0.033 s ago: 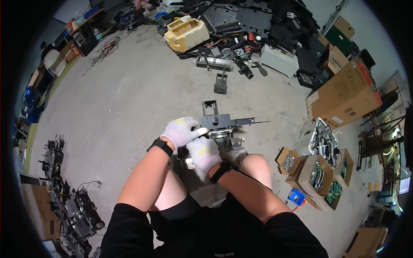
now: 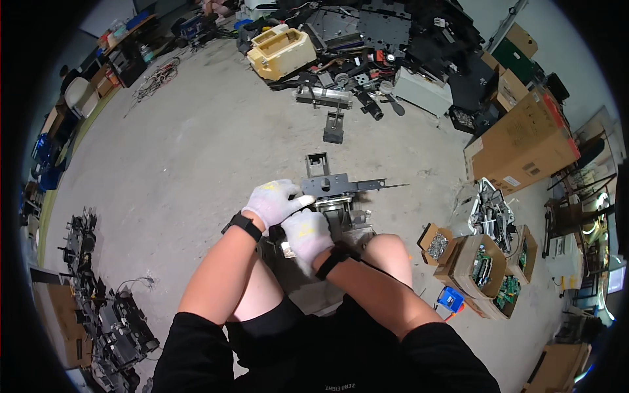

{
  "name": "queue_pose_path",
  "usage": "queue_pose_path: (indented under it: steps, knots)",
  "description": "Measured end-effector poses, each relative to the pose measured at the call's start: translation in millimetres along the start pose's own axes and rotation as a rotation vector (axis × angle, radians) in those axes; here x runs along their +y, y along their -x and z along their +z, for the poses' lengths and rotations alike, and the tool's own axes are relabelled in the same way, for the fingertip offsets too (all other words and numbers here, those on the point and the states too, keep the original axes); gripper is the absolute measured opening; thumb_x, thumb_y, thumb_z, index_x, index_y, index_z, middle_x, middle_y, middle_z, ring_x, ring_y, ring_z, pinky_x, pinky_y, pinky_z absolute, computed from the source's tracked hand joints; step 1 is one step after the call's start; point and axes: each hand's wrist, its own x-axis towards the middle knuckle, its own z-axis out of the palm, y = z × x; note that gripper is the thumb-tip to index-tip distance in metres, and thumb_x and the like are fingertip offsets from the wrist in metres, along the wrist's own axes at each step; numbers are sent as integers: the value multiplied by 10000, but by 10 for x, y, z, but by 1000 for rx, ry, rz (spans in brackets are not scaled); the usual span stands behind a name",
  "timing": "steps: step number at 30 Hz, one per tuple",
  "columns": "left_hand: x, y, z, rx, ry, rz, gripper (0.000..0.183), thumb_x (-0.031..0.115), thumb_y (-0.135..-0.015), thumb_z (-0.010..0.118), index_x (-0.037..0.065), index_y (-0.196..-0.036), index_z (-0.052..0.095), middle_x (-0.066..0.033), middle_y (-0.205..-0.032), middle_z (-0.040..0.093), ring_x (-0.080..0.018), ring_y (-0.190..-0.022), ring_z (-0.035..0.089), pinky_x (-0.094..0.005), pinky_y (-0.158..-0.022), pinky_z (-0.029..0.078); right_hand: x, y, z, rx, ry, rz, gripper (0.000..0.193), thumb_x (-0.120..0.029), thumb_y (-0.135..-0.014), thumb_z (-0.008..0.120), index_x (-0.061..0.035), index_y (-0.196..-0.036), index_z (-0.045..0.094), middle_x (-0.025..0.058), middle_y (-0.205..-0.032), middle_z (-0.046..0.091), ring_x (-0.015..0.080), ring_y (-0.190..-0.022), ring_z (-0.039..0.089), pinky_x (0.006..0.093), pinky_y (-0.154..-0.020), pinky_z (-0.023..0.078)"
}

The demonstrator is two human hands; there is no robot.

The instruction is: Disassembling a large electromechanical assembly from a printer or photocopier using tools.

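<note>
In front of my knees stands a machine assembly with a dark grey metal plate point(image 2: 335, 183) lying across its top. Below that plate shows a round silver and black part point(image 2: 334, 208) that looks like a motor. My left hand point(image 2: 272, 202), in a white glove, is at the plate's left end with its fingers bent. Just below it my right hand point(image 2: 306, 234), gloved too, is closed, its knuckles up and close to the left fingertips. Whatever lies between the fingers of either hand is hidden. A rectangular dark frame point(image 2: 317, 164) sits behind the plate.
A dark metal block point(image 2: 333, 128) lies farther off, before a heap of scrap with a yellow box point(image 2: 282, 54). To the right are cardboard boxes of circuit boards point(image 2: 481, 265), a small box of screws point(image 2: 436, 245) and a blue container point(image 2: 450, 299). Black machine parts point(image 2: 124, 321) lie left.
The whole view has shifted very slightly. Both hands keep nearly the same place at the plate.
</note>
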Motion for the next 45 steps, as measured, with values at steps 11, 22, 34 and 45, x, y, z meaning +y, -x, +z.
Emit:
queue_pose_path:
  steps: [11, 22, 34, 45]
  knots:
    - [124, 9, -27, -39, -72, -141, 526, 587, -943, 548, 121, -1018, 779, -134, -1041, 714, -354, -1016, 657, -444, -866, 522, -244, -296, 491, -417, 439, 92, 266, -192, -939, 587, -113, -1140, 743, 17, -1064, 728, 203, -962, 685, 437, -594, 431]
    - [67, 44, 65, 2, -77, -75, 547, 602, -940, 541, 112, -1015, 772, -157, -1035, 701, -377, -1005, 648, -474, -847, 515, -235, -279, 527, -436, 300, 12, 331, -241, -977, 557, -124, -1238, 723, 58, -1255, 701, 257, -1093, 667, 480, -739, 465]
    - [-2, 1, 90, 57, -41, -132, 518, 565, -945, 559, 99, -1011, 774, -156, -1017, 699, -369, -1003, 649, -453, -863, 514, 33, -259, 227, -315, 56, -20, 206, -189, -898, 601, -104, -939, 784, 107, -883, 762, 292, -794, 742, 442, -670, 554]
    - [2, -5, 55, 31, 12, -79, 489, 546, -934, 587, 93, -983, 764, -150, -1011, 695, -368, -994, 644, -451, -857, 516, 13, -215, 434, -262, 79, -15, 207, -197, -901, 592, -132, -940, 785, 100, -879, 761, 274, -747, 733, 415, -620, 534]
